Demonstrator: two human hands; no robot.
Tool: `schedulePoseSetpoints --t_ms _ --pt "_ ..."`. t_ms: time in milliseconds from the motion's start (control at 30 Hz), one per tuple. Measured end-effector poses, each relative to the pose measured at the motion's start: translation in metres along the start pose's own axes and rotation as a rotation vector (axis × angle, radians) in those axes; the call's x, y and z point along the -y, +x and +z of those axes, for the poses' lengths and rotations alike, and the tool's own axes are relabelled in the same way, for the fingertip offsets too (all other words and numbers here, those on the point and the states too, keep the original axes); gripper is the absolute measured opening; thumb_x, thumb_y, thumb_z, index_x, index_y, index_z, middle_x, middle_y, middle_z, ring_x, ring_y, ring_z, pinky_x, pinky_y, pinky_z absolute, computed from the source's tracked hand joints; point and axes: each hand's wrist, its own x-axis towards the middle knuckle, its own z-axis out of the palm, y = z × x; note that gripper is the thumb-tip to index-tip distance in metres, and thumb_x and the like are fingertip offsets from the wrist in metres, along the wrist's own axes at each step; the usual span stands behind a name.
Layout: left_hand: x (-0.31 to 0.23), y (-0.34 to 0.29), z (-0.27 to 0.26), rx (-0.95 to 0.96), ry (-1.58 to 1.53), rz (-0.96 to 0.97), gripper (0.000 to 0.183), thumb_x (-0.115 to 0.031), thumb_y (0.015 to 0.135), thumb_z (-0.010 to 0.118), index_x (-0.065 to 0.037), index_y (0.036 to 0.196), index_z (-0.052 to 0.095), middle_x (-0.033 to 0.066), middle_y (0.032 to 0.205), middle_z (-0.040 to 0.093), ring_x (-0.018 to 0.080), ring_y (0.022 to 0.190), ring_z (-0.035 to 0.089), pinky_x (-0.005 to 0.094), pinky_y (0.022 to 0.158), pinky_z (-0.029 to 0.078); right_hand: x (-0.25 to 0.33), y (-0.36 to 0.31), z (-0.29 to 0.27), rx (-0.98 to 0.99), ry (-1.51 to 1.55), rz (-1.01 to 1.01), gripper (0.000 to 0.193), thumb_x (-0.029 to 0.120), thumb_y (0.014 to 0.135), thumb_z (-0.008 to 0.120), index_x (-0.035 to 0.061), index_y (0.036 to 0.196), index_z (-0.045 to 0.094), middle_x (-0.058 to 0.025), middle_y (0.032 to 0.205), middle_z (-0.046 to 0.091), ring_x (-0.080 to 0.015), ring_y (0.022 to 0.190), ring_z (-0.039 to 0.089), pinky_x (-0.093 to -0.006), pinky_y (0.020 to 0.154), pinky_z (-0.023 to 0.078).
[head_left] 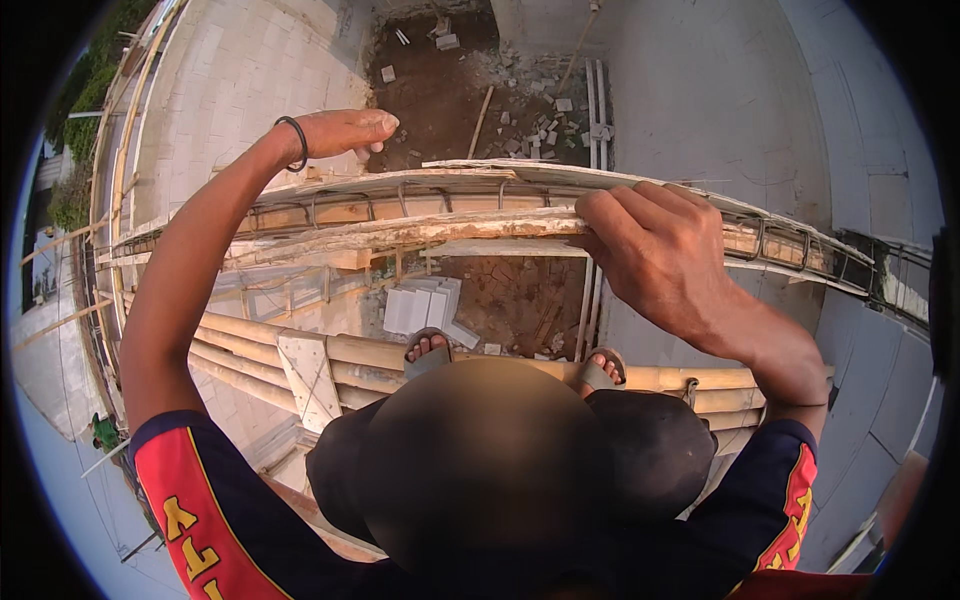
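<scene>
A long formwork trough of planks (460,178) runs across in front of me, with bent steel rebar stirrups (447,198) inside it. My right hand (655,245) is closed over a rough wooden plank (400,232) on its near side, whose edge is crusted with pale mortar. Beyond the trough's far side, at the left, my left hand (345,133) hangs in the air with its fingers stretched toward the right. Nothing shows in it, though its palm side is partly hidden. A dark band circles that wrist.
My sandalled feet (430,350) stand on bamboo poles (255,340), high above the ground. Below lie stacked white blocks (420,303) and scattered rubble (545,125) on brown soil. A pale block wall (250,80) rises at left, a grey wall (715,90) at right.
</scene>
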Motion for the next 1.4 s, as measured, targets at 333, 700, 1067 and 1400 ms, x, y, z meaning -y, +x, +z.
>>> schedulePoseSetpoints --t_ms 333,700,1067,1400 --pt "0.126 -0.097 0.045 -1.106 -0.554 0.103 0.044 -0.041 0.098 0.055 -0.003 0.119 0.063 0.0037 0.091 0.066 0.0115 0.092 0.06 0.0279 0.088 0.045 0.031 0.021 0.028 0.243 -0.04 0.149 0.023 0.009 0.075 0.075 0.0046 0.091 0.06 -0.0088 0.07 0.061 -0.0276 0.063 0.062 -0.0382 0.055 0.048" --pt "0.128 -0.061 0.302 -1.494 -0.807 -0.364 0.018 -0.013 0.094 0.061 0.002 0.101 0.065 0.0077 0.082 0.065 0.0157 0.076 0.06 0.0296 0.075 0.048 0.059 0.041 0.11 0.335 -0.118 0.125 0.021 0.015 0.076 0.073 0.008 0.08 0.054 -0.0035 0.063 0.056 -0.0207 0.057 0.059 -0.0346 0.05 0.047" --pt "0.049 -0.017 0.281 -1.399 0.032 0.115 0.036 -0.016 0.076 0.072 -0.004 0.11 0.064 0.0099 0.098 0.061 0.03 0.099 0.056 0.0453 0.09 0.039 0.054 0.01 0.2 0.33 -0.117 0.088 0.013 0.011 0.077 0.066 0.0071 0.083 0.056 -0.0038 0.067 0.056 -0.0197 0.062 0.059 -0.0345 0.053 0.049" --pt "0.062 0.03 0.262 -1.048 0.069 0.223 0.04 -0.012 0.065 0.08 -0.006 0.101 0.064 0.0078 0.1 0.063 0.0269 0.103 0.057 0.043 0.091 0.04 0.043 -0.021 0.253 0.258 -0.055 0.099 0.011 0.014 0.082 0.066 0.0085 0.085 0.056 -0.0038 0.068 0.058 -0.0207 0.064 0.059 -0.0342 0.057 0.048"
